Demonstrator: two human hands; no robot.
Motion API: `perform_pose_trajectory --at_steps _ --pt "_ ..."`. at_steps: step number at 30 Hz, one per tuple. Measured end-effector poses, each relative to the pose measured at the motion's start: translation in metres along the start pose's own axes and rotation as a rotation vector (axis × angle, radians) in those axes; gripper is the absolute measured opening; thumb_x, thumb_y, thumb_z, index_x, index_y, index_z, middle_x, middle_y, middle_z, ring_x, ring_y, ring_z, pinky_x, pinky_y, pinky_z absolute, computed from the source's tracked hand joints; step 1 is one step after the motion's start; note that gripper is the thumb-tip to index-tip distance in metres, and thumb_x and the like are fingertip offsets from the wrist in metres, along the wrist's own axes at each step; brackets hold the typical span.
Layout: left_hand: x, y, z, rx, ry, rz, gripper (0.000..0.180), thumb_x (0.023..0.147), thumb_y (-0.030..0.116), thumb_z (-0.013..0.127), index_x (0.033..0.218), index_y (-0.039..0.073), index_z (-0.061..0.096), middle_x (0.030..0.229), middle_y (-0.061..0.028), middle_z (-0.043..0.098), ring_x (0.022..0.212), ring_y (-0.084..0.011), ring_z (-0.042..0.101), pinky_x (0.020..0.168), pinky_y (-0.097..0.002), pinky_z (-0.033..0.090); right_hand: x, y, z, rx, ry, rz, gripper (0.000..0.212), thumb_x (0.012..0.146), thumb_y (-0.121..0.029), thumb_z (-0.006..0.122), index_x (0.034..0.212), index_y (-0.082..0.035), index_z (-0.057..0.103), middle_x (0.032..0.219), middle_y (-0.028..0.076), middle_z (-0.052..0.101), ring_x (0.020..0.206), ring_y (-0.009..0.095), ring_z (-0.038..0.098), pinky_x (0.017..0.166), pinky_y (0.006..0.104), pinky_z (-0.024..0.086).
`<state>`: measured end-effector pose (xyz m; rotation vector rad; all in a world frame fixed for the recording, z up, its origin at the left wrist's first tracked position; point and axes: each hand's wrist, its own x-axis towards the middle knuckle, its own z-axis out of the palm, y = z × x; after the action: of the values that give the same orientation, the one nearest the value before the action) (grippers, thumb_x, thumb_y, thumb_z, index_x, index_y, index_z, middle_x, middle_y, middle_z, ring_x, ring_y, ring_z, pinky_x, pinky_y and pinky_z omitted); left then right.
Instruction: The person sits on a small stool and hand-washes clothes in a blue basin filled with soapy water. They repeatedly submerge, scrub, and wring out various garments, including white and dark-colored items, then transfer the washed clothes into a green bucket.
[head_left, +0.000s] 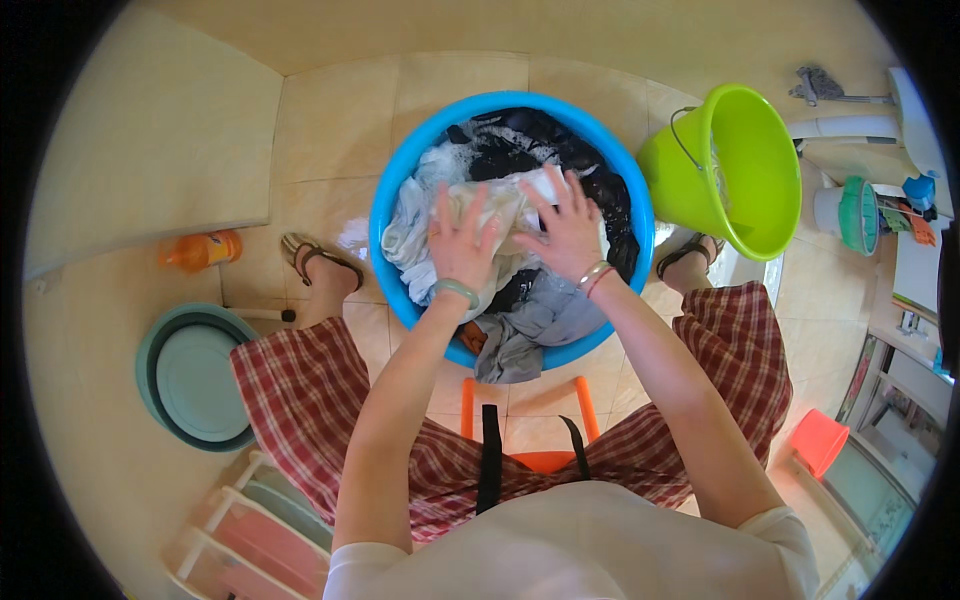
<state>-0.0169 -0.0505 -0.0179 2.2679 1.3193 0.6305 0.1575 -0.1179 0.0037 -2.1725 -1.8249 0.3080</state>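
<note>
Bright, warm light; edges bend, corners fade black

A head-worn fisheye, the left of a side-by-side pair, looks steeply down over the white shirt (560, 545), facing the blue tub (643, 220) on the floor (335, 120). It is near enough to show the left hand (463, 245) and right hand (567, 230) clearly, yet wide enough for both feet (318, 268); the bent right edge seems too warped to read well.
</note>
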Motion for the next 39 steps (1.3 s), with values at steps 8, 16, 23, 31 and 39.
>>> perform_pose_trajectory --at_steps 8,16,23,31,39 --pt "-0.004 -0.033 0.046 0.396 -0.368 0.064 0.042 0.089 0.030 0.055 0.131 0.028 0.049 0.143 -0.0055 0.034 0.125 -0.0425 0.034 0.102 -0.0571 0.030 -0.004 0.009 0.077 -0.086 -0.219 -0.043 0.057 0.086 -0.041 0.059 0.139 -0.033 0.039 0.147 0.011 0.027 0.132 0.041 0.028 0.093 0.0608 0.039" --pt "0.020 -0.053 0.076 0.405 -0.636 0.039 0.030 0.089 0.027 0.051 0.117 0.017 0.058 0.125 -0.0135 0.051 0.115 -0.0399 0.049 0.097 -0.0485 0.039 0.011 0.031 0.130 0.359 -0.469 0.082 0.049 0.089 -0.028 0.052 0.135 -0.018 0.042 0.139 0.018 0.037 0.120 0.041 0.044 0.102 0.0481 0.035" --pt "0.057 -0.043 0.089 0.455 -0.902 0.244 0.036 0.086 0.023 0.052 0.120 0.013 0.058 0.112 -0.0194 0.060 0.100 -0.0357 0.061 0.086 -0.0439 0.050 0.023 0.062 0.178 0.469 -0.613 0.031 0.041 0.095 -0.026 0.040 0.131 -0.008 0.049 0.131 0.017 0.050 0.121 0.034 0.048 0.102 0.0415 0.037" --pt "0.065 -0.067 0.089 0.504 -0.790 -0.091 0.035 0.084 0.031 0.056 0.108 0.009 0.069 0.116 -0.0169 0.063 0.106 -0.0299 0.062 0.090 -0.0394 0.049 0.046 0.062 0.133 0.360 -0.692 0.475 0.045 0.095 -0.034 0.042 0.129 -0.008 0.053 0.133 0.014 0.052 0.123 0.030 0.049 0.102 0.0381 0.038" --pt "0.073 0.008 -0.024 -0.913 -0.678 -0.735 0.044 0.088 0.036 0.064 0.111 -0.001 0.060 0.101 -0.0108 0.066 0.088 -0.0170 0.064 0.075 -0.0296 0.051 0.001 0.048 0.032 1.028 -0.149 0.211 0.063 0.077 -0.029 0.075 0.132 -0.011 0.050 0.130 0.010 0.053 0.123 0.022 0.047 0.101 0.0352 0.037"
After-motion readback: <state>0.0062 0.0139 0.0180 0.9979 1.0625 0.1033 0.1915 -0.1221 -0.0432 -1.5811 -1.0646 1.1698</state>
